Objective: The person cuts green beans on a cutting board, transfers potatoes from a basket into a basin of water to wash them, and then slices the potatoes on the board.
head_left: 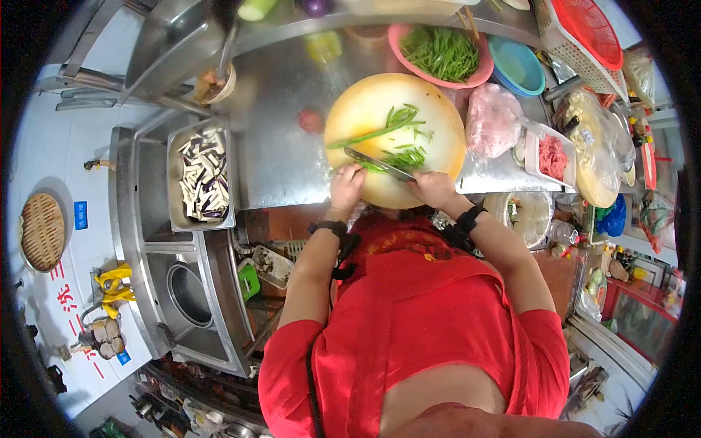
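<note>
My right hand (436, 190) is wrapped round the handle of a kitchen knife (380, 165), whose blade slants up and left across the round cutting board (442, 131). My left hand (347, 186) has its fingers curled together at the board's near left edge, pressing on green beans (370, 167) beside the blade. Part of what lies under those fingers is hidden. Thin slanted slices of green bean (405, 157) lie in a pile just beyond the knife. Farther up the board are a long whole bean (365, 137) and more cut pieces (401, 115).
A pink basin (395, 44) of sliced greens and blue basins (537, 80) stand behind the board. Bagged meat (493, 120) and a white tub of minced meat (553, 157) are at right. Left, a steel tray (174, 182) holds eggplant strips beside a sink (188, 292).
</note>
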`<state>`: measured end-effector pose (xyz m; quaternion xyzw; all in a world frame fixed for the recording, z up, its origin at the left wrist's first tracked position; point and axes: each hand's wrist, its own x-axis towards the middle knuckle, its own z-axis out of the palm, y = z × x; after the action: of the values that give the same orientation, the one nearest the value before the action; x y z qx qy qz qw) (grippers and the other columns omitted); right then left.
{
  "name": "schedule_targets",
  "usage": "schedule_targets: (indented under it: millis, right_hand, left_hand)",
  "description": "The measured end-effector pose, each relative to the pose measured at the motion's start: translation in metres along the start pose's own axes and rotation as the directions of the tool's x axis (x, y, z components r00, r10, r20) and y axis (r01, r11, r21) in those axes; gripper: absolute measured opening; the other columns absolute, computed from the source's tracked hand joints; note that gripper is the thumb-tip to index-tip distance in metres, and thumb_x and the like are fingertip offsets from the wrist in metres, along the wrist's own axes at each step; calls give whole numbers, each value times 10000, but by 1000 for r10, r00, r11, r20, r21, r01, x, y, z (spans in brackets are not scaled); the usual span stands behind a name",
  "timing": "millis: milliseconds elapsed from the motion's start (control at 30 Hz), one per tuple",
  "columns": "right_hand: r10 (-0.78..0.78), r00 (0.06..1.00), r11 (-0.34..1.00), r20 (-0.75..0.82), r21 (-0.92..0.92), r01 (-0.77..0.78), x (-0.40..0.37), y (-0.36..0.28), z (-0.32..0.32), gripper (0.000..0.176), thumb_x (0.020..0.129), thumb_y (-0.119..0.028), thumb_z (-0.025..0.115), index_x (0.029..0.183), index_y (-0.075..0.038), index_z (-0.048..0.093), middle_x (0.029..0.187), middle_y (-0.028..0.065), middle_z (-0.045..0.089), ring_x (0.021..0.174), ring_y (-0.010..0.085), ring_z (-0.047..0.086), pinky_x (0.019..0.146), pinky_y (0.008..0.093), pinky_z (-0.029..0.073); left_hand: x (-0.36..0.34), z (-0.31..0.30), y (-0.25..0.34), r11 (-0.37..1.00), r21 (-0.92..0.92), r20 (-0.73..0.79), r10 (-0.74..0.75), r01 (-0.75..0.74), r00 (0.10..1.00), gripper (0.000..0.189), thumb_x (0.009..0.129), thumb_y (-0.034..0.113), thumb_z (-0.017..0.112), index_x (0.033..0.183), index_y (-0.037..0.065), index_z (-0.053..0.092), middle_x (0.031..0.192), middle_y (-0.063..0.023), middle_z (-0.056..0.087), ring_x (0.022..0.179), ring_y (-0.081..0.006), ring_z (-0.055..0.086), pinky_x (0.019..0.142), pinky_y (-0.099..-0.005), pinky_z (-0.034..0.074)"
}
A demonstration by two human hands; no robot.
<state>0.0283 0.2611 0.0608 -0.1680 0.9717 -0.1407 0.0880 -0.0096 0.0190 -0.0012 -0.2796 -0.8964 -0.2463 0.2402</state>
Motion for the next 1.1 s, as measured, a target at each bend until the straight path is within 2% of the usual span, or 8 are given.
schedule_targets:
  millis: [167,400,467,567,667,833,933,1100]
  right_hand:
    - [-6,1000,1000,27,-30,6,-8,2,-12,263,837,-319,516,824,-58,545,622,140,604,578,321,606,523,416,483]
    - [-5,997,1000,-83,-1,4,-2,-6,6,269,826,-335,550,805,-67,543,570,155,580,529,322,596,489,429,477]
    - [-42,995,999,-94,-2,42,-5,-6,-9,272,825,-336,551,797,-65,540,567,158,578,526,322,595,488,428,477]
    - [42,997,999,63,-32,-40,-9,-9,-20,268,842,-323,507,842,-56,528,630,145,609,591,323,611,543,429,484]
    - [-18,999,1000,-51,10,19,-5,-9,-1,276,828,-335,543,811,-60,527,571,152,579,550,322,601,494,425,477]
    - [37,999,999,-8,-2,-37,6,-9,11,260,827,-313,511,824,-54,515,636,153,611,608,323,617,560,433,491]
    - [-3,1000,1000,-14,-5,3,-1,3,14,278,831,-335,533,840,-57,537,626,155,599,582,334,603,524,444,475]
    - [86,995,996,45,20,-87,-17,8,-15,300,836,-359,521,824,-61,553,632,181,595,593,348,601,534,452,476]
  left_hand:
    - [-1,-3,3,1000,-15,29,-16,16,999,177,669,62,608,841,96,629,902,-29,566,824,-240,551,689,-348,461]
    - [-2,0,2,1000,-24,5,-9,9,1000,151,691,67,620,840,93,618,890,-44,569,832,-255,544,697,-352,458]
    - [-1,1,4,994,-77,-13,-78,76,997,140,714,74,640,851,97,620,911,-43,568,857,-266,540,741,-361,456]
    - [1,-11,4,988,-60,-61,-146,142,987,124,732,98,648,852,94,616,913,-44,569,873,-271,532,777,-375,433]
    - [-4,-22,1,982,12,-25,-187,187,982,133,737,120,649,863,92,617,912,-46,569,887,-271,525,805,-386,412]
    - [-9,-14,-5,981,-10,-46,-194,193,980,161,730,123,649,889,107,631,911,-42,566,882,-266,520,789,-389,413]
    - [-7,-11,-3,986,14,10,-168,168,986,205,717,107,630,920,130,640,920,-39,559,876,-262,515,787,-389,418]
    - [-1,-10,6,998,53,37,-47,45,998,242,668,76,602,898,136,650,924,-45,546,845,-268,515,751,-394,431]
